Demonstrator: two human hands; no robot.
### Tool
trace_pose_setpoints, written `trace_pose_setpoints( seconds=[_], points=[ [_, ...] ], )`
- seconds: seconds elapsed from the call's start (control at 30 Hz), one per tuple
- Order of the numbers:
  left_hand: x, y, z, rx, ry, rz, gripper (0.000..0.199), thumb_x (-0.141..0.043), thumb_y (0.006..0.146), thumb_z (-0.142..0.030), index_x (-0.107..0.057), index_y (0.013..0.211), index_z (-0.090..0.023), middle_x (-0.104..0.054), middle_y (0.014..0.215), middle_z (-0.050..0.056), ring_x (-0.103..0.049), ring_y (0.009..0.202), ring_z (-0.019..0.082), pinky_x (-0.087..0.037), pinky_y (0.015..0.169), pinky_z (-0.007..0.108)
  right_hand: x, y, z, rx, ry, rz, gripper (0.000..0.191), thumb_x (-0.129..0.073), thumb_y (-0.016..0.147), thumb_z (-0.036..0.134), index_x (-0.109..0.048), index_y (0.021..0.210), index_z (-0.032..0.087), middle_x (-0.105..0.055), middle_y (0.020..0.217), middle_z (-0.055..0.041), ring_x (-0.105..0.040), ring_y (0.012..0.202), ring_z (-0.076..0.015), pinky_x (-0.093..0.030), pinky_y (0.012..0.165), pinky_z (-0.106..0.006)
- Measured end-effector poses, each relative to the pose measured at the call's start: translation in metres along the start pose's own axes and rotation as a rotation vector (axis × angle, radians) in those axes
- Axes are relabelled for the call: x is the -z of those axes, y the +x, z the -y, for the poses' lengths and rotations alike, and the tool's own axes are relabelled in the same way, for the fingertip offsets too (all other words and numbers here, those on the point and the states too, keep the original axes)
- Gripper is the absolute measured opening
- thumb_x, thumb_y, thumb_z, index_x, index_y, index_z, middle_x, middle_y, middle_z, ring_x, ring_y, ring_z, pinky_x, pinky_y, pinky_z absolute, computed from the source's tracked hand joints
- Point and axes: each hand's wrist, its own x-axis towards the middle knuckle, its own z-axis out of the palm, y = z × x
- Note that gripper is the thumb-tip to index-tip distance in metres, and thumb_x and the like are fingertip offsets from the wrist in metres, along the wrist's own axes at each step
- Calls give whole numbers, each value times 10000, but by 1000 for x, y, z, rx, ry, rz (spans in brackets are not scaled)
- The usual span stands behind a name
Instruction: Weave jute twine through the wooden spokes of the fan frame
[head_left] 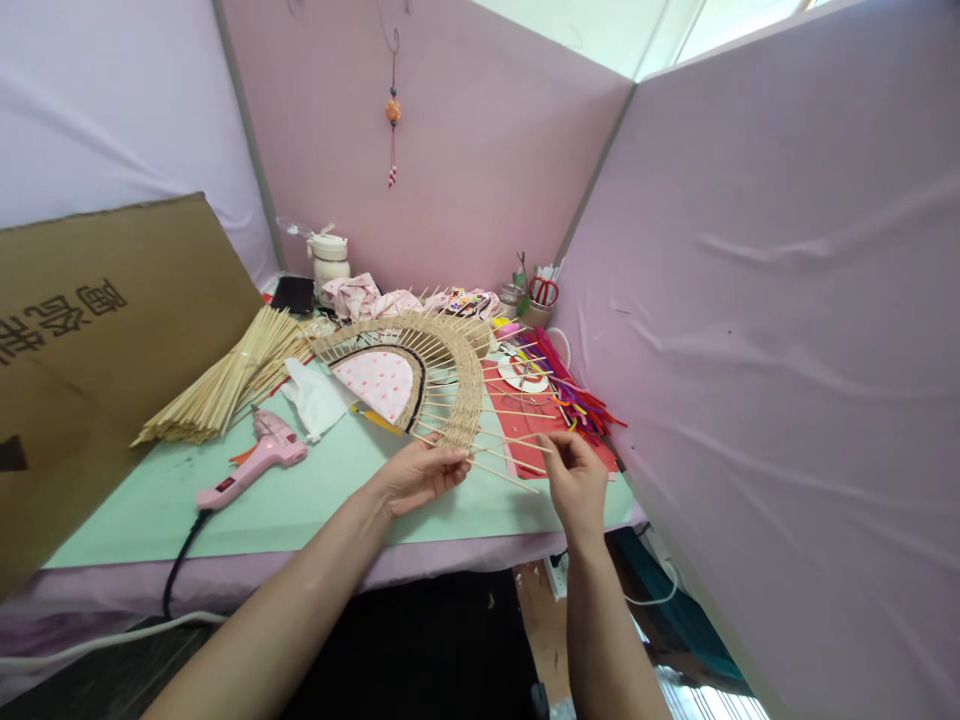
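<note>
A half-round woven fan (469,395) of tan twine on thin sticks stands tilted over the table. At its middle is a pink dotted cloth panel (379,382), edged by a dark band. My left hand (424,475) is closed on the fan's lower right end, thumb on top. Bare stick ends (502,472) stick out from the woven rim towards the right. Among these ends, my right hand (577,480) is closed in a pinch on something thin; whether it is a stick tip or a strand of twine I cannot tell.
A pink glue gun (255,460) lies left on the green table cover (330,510), beside a bundle of sticks (225,385) and a white tissue (311,395). Red sheets (525,440) and pipe cleaners (577,395) lie right. A cardboard sheet (112,350) leans at left.
</note>
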Motion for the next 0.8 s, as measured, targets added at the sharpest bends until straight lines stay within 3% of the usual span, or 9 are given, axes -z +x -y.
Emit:
trace_pose_setpoints(
  seconds=[0.17, 0.3, 0.4, 0.57, 0.67, 0.8],
  points=[
    [2, -11, 4, 50, -51, -10, 201, -744, 696, -10, -628, 822, -113, -668, 676, 14, -635, 583, 83, -529, 586, 169, -37, 13, -14, -58, 5, 54, 343, -660, 773, 491, -648, 733, 150, -584, 609, 8, -483, 571, -125, -399, 568, -255],
    [3, -16, 10, 36, -104, -19, 42, -661, 837, -112, -624, 818, -105, -691, 710, 64, -666, 633, 112, -557, 627, 193, -66, 17, -16, -76, -19, 134, 338, -626, 765, 478, -588, 633, 169, -478, 525, 41, -397, 520, -108, -323, 523, -246],
    [1, -16, 15, 3, -127, -79, 83, -585, 893, -110, -613, 815, -110, -702, 722, 78, -683, 651, 117, -569, 642, 190, -79, 19, -15, -76, -29, 118, 309, -607, 763, 457, -575, 634, 178, -474, 531, 43, -378, 518, -106, -318, 524, -245],
    [-4, -16, 19, 5, -92, -171, 79, -589, 861, -50, -619, 887, -118, -714, 735, 74, -689, 642, 119, -570, 649, 200, -95, 21, -22, -132, 60, 152, 219, -588, 749, 395, -582, 682, 187, -590, 625, 12, -493, 574, -128, -394, 573, -247],
    [-5, -17, 20, 17, -93, -135, 133, -585, 855, -49, -631, 961, -114, -736, 820, 102, -710, 713, 146, -584, 708, 245, -100, 20, -24, -149, 78, 181, 169, -582, 740, 354, -607, 729, 188, -637, 683, -4, -537, 609, -140, -427, 606, -255],
    [-7, -17, 19, 25, -143, -97, 156, -513, 881, -38, -650, 948, -71, -744, 861, 148, -725, 770, 167, -591, 760, 270, -95, 19, -21, -119, 24, 157, 270, -580, 784, 439, -594, 691, 186, -618, 653, -2, -508, 588, -132, -408, 592, -254]
  ],
)
